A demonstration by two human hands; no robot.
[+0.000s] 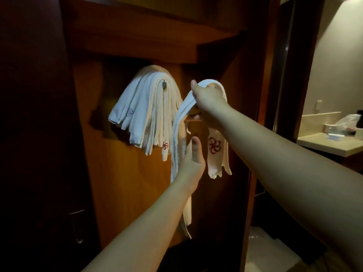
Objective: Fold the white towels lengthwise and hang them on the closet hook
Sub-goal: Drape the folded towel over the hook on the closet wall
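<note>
Several folded white towels (143, 110) hang in a bunch over the closet hook (164, 84), whose dark metal tip shows at the top of the bunch. To their right, my right hand (208, 104) grips a long folded white towel (215, 154) at its bend, so both halves hang down; a red flower mark shows on the right half. My left hand (191, 160) is lower, with its fingers against the left hanging half and the thumb up.
The towels hang inside a wooden closet (121, 183) with a shelf (137, 42) just above the hook. A dark door with a handle (76, 224) stands at the left. A bathroom counter (330, 142) with a tissue box lies at the right.
</note>
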